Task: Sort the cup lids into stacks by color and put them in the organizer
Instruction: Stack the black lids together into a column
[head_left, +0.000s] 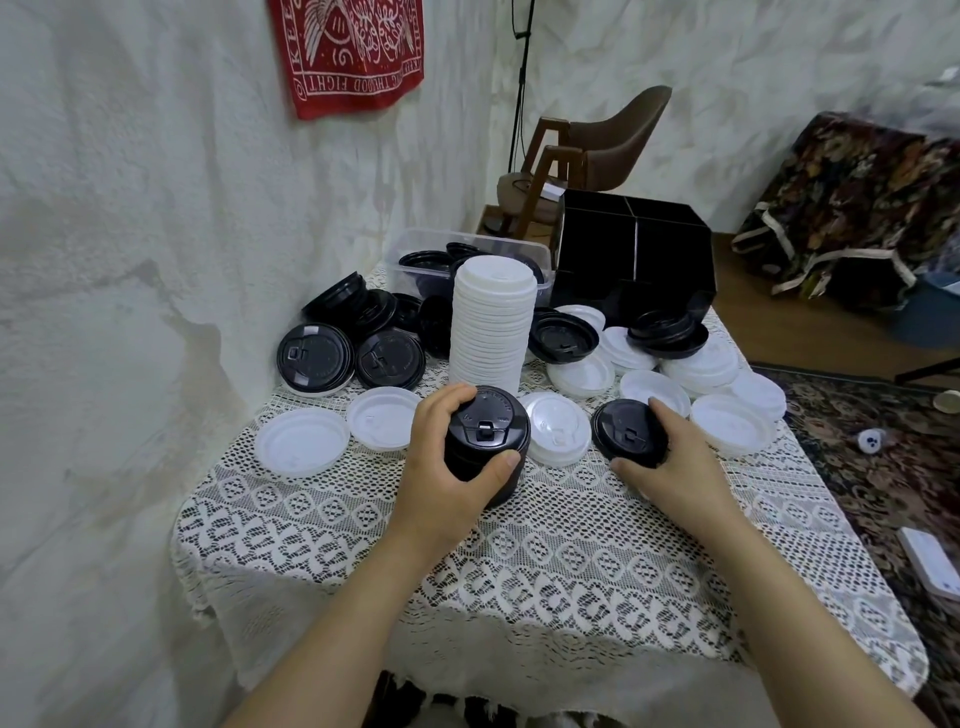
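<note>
Lids in black and white spread over a lace-covered counter (519, 545). Short black stack (488, 441) upright near the front middle, held by the left grip (441, 467), with the thumb on the near side and fingers curled over the far rim. Just to its right, a single black lid (626, 434), pinched at the rim by the right grip (683, 462), forefinger on the far edge and thumb on the near edge. Cannot tell whether lifted or resting on the cloth.

Tall white stack (493, 322) upright just behind the black stack. Loose white lids (301, 441) flat along the front row, from far left past both grips to the right edge. Loose black lids (363, 332) heaped at back left, overlapping and partly tilted. More black ones piled on white ones at back right.

Black organizer (636, 254) at the far right corner, dividers visible, compartments too dark to see into. Clear bin (415, 244) beside it on the left, black lids inside. Red cloth (353, 52) on the wall, chair (608, 135) beyond the counter.
</note>
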